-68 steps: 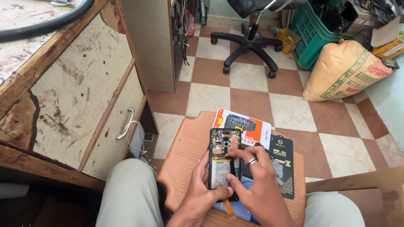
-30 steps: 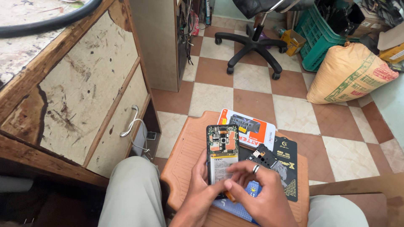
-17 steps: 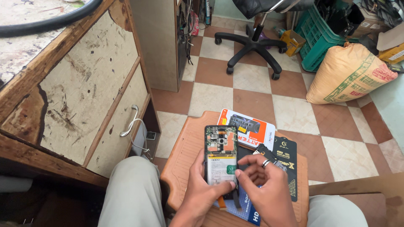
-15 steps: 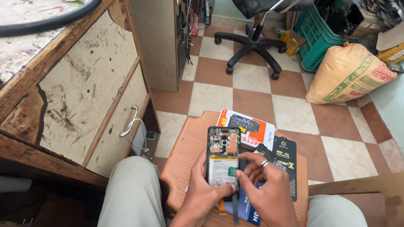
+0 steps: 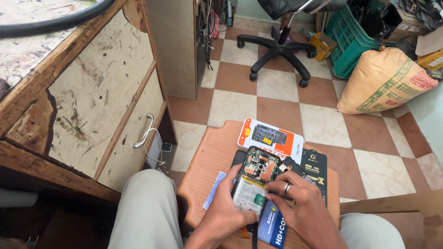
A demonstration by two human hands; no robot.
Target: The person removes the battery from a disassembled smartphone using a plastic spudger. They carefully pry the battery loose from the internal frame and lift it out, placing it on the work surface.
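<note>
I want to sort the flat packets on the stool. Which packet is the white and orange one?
The white and orange packet lies at the stool's far edge, untouched by either hand; the black packet and blue packet lie nearer.

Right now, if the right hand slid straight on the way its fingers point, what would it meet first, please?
The right hand points left across the opened phone; beyond it, probably the left hand gripping the phone's edge, though depth is unclear.

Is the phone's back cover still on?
No, the phone lies open between the left hand and right hand, circuit board and battery exposed.
</note>
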